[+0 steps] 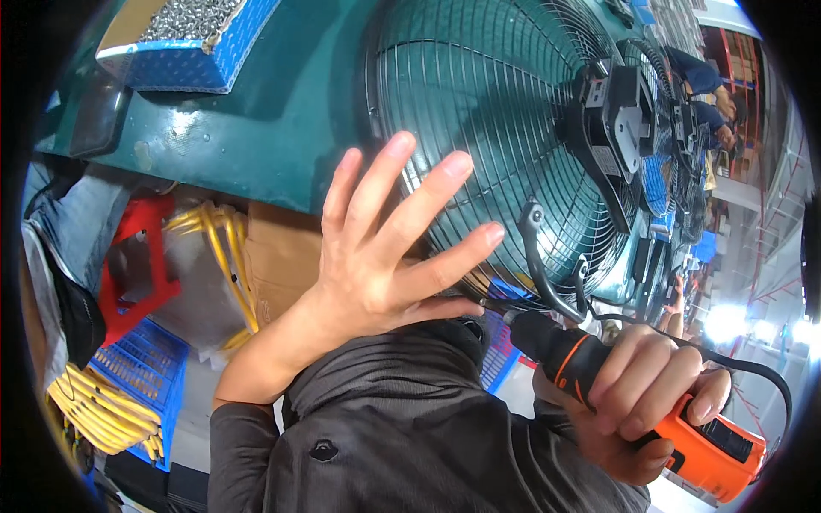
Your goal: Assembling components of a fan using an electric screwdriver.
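My left hand (376, 248) is open, its fingers spread over the near rim of a large black wire fan grille (479, 111). Its thumb tip is close to the thin bit of a drill; whether they touch I cannot tell. The orange and black power drill (569, 359) is gripped by my right hand (646, 385), its chuck pointing left toward my left hand. A black bracket (611, 128) crosses the middle of the grille. Near the rim a curved black handle (547, 265) stands out from the wires.
A blue and white cardboard box (184, 64) full of small metal parts sits on the green table (256, 137). More fans (684, 145) line the right, with other people beyond. Below the table's edge are a blue crate (162, 359), yellow tubular parts (107, 410) and a red frame (141, 256).
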Demonstrator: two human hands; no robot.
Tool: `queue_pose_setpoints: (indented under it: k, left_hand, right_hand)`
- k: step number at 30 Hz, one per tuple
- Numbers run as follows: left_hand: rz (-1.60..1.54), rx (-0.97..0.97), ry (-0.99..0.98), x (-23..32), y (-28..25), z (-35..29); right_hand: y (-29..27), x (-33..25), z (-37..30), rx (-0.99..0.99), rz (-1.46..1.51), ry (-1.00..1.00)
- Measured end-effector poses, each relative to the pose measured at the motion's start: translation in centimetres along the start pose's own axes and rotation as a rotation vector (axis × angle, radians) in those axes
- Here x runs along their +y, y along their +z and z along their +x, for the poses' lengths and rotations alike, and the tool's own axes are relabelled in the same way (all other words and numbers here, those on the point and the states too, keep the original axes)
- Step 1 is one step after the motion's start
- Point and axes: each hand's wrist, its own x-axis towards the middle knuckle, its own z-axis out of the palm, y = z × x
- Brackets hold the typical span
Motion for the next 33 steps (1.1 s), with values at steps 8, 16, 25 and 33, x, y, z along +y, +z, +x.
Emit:
queue_pose_setpoints:
  k: [8,16,25,33]
  left_hand:
    - [0.028,0.024,-0.015,-0.1,0.5,-0.1]
    - [0.012,0.045,-0.006,-0.2,0.7,-0.1]
    - [0.021,0.006,0.019,-0.3,0.4,-0.1]
    - [0.006,0.023,0.017,-0.3,0.5,-0.1]
  right_hand:
    - [-0.7,0.8,1.6,-0.07,0.032,0.078]
    - [-2.3,-0.8,1.3,-0.11,0.061,0.187]
    - [-2.3,-0.2,0.4,-0.048,0.056,0.006]
    - [-2.3,0.0,0.4,-0.106,0.066,-0.05]
